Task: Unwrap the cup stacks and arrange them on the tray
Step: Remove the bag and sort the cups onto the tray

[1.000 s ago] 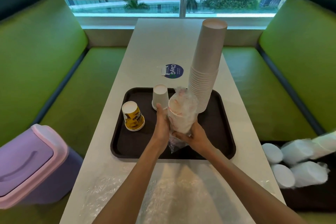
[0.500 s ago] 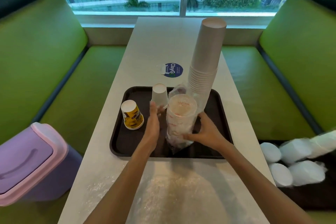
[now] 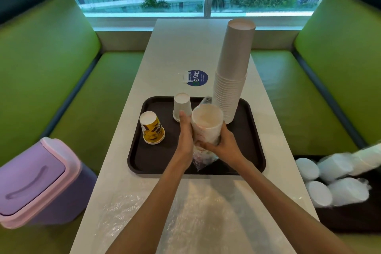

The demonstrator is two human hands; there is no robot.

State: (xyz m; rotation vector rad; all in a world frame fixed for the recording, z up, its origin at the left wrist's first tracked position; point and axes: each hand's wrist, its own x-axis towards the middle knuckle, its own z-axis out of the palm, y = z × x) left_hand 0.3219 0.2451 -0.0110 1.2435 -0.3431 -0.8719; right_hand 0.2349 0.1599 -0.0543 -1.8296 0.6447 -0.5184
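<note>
My right hand (image 3: 223, 146) curls round the lower end of the wrapped cup stack (image 3: 207, 123); my left hand (image 3: 186, 136) presses flat, fingers straight, against its left side. I hold the stack upright over the dark tray (image 3: 134, 156), with loose plastic wrap (image 3: 203, 158) trailing beneath. On the tray, a tall stack (image 3: 233, 72) stands just behind, with a white cup (image 3: 182, 107) and a yellow cup (image 3: 152, 130) to the left.

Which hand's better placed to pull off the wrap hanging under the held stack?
Left, probably. The right hand is curled round the cup stack, carrying it over the tray; the left hand only lies flat against its side, just above the bunched wrap.
</note>
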